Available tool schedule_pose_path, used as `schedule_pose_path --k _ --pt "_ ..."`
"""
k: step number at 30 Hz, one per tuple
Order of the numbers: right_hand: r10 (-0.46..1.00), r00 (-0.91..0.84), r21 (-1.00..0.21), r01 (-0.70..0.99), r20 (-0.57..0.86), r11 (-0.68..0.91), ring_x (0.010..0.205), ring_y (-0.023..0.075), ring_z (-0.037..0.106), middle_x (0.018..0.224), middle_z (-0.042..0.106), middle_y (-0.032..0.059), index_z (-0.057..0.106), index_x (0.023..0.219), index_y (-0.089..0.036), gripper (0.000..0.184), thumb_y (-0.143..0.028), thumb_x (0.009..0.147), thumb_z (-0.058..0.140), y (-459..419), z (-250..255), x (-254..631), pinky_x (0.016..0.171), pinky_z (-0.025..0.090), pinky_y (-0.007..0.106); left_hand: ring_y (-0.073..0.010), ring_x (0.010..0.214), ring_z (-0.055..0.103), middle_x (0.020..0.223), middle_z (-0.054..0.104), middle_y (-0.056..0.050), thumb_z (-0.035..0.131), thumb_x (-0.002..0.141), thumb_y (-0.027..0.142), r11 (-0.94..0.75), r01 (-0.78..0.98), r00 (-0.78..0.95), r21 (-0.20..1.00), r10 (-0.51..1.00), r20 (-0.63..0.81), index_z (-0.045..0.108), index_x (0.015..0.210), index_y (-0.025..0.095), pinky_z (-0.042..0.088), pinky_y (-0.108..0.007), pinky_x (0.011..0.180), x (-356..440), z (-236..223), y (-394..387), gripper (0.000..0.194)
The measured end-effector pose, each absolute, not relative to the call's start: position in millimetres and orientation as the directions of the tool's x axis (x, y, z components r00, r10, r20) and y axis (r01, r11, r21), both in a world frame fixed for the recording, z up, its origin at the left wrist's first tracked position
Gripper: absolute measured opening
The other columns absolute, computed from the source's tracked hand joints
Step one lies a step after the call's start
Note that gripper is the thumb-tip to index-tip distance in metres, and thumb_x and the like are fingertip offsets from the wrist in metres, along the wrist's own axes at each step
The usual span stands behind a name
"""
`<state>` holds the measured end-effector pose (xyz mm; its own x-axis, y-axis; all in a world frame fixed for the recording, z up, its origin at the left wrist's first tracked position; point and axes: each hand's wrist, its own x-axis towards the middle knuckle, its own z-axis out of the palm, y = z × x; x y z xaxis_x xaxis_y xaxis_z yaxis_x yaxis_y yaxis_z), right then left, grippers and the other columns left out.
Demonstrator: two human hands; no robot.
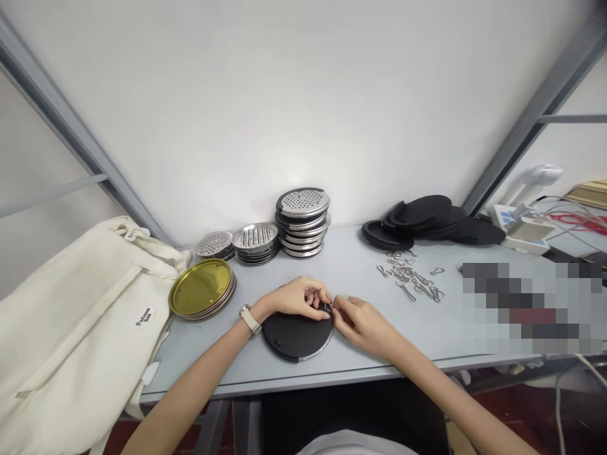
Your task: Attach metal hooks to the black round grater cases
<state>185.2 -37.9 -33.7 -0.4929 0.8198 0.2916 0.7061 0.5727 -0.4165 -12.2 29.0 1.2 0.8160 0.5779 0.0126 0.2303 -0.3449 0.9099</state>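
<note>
A round black disc (298, 335) with a silver edge along its right side lies flat on the table in front of me. My left hand (303, 298) rests over its far side, fingers curled, thumb and fingertips pinching at the rim. A small metal clip (327, 307) shows partly at those fingertips. From the right, my right hand (359, 321) meets the same spot with its thumb and forefinger pressed together. Those fingers hide whatever they grip. Loose metal snap clips (403, 275) lie in a pile beyond my right hand.
Behind my hands stand a tall stack of round graters (303, 205) and a lower stack of grater plates (256, 239). Gold lids (202, 287) sit at left beside a cream bag (90, 316). Black covers (422, 215) are heaped at back right, near a white power adapter (528, 230).
</note>
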Motion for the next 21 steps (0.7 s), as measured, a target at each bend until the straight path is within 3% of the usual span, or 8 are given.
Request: schedule_pose_path --k 7,21 --pt "0.802 -0.520 -0.378 0.708 0.293 0.597 0.058 0.0143 0.046 0.063 0.050 -0.0006 0.048 0.077 -0.020 0.020 -0.022 0.093 0.036 -36.2 -35.1 185.4 0.056 0.030 0.027 -0.0079 0.066 0.050 0.081 0.057 -0.002 0.073 0.066 0.025 -0.343 0.229 0.818 0.911 0.575 0.011 0.059 0.081 0.012 0.042 -0.021 0.061 -11.5 1.7 28.8 0.024" --pt "0.775 -0.541 -0.338 0.699 0.326 0.630 0.056 0.0142 0.043 0.059 0.048 -0.0021 0.043 0.074 -0.021 0.010 -0.018 0.084 0.042 -39.6 -30.7 185.8 0.064 0.034 0.027 -0.0074 0.066 0.050 0.084 0.059 -0.002 0.073 0.064 0.022 -0.336 0.231 0.817 0.913 0.577 0.006 0.060 0.081 0.012 0.043 -0.021 0.061 -10.8 3.6 28.0 0.024"
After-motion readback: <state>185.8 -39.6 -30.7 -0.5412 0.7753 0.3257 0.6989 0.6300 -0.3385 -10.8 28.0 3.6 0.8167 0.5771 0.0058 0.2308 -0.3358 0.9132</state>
